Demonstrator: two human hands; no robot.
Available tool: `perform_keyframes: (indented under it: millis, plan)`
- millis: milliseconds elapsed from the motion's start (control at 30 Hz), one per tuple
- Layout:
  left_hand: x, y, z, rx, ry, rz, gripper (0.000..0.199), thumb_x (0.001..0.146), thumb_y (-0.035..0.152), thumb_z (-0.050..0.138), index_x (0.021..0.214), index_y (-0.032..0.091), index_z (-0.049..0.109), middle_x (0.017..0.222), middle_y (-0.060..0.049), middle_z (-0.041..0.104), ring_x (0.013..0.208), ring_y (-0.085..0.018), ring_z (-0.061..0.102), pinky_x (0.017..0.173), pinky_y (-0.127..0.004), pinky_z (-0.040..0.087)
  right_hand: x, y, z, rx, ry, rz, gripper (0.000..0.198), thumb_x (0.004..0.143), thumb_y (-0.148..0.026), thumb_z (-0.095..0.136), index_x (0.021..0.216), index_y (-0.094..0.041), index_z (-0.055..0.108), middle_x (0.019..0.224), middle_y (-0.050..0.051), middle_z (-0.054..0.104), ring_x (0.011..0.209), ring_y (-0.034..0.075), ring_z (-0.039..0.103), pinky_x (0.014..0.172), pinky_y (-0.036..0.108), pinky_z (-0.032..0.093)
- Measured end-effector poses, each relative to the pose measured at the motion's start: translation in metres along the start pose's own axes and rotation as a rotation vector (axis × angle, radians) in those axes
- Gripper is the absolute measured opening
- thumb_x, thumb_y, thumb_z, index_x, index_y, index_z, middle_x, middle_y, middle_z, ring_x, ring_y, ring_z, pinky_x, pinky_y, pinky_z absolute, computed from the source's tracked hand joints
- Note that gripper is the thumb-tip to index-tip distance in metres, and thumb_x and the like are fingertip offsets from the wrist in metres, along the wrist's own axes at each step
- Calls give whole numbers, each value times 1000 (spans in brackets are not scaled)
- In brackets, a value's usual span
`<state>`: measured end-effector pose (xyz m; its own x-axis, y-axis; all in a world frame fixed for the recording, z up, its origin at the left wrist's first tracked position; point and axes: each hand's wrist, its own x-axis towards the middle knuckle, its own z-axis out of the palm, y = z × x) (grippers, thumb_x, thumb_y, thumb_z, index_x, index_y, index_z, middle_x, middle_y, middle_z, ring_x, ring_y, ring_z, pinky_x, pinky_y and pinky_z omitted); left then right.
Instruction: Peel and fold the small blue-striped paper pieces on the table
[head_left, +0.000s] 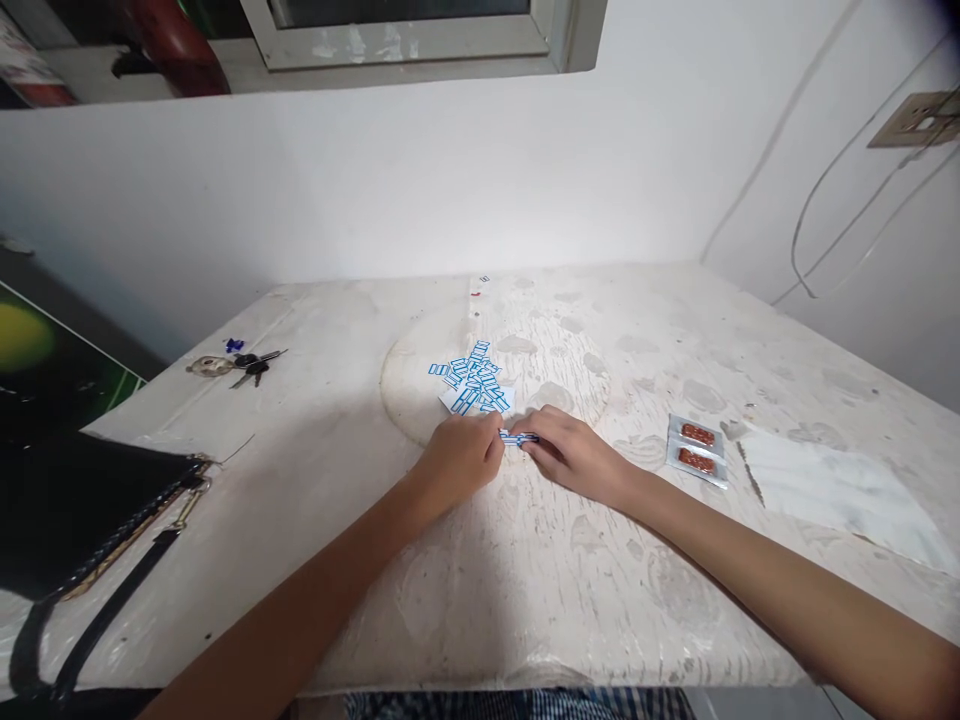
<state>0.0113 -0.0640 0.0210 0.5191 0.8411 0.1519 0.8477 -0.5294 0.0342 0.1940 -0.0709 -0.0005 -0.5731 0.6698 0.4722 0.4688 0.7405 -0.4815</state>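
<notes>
Between my two hands is a small strip of white paper with blue lines (517,438), low over the table. My left hand (463,447) pinches its left end with closed fingers. The right end is gripped by the thumb and fingers of my right hand (564,450). Just beyond my left hand lies a loose heap of small white paper pieces with blue outlines (474,382), overlapping one another. Under the heap, part of a plain white sheet (508,396) shows.
Keys (255,368) and a small blue item (234,345) lie at the left on the table (337,400). A black bag (90,510) with a strap sits at the left edge. To the right are a blister-like pack (697,450) and a white cloth or paper (832,490).
</notes>
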Motion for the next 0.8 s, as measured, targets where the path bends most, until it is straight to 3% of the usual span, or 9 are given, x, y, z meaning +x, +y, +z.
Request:
perform_keyframes:
  millis: [267, 500, 800]
  plan:
    - [0, 0, 0, 38, 25, 27, 18, 83, 15, 30, 71, 18, 44, 58, 0, 51, 52, -14, 47, 49, -27, 21, 1, 0, 2, 2, 10, 29, 23, 86, -12, 40, 104, -21, 51, 91, 5, 59, 85, 17, 50, 75, 32, 43]
    - [0, 0, 0, 26, 35, 29, 18, 83, 15, 30, 72, 18, 44, 59, 0, 52, 53, -14, 46, 49, -27, 22, 1, -5, 4, -4, 8, 61, 34, 86, -13, 37, 118, -25, 45, 97, 5, 58, 87, 19, 49, 77, 36, 43]
    - [1, 1, 0, 47, 15, 14, 18, 83, 16, 30, 76, 19, 46, 62, -1, 54, 56, -15, 50, 50, -28, 24, 0, -2, 9, -1, 39, 11, 37, 86, -12, 36, 120, -23, 45, 99, 7, 57, 93, 20, 49, 78, 38, 46]
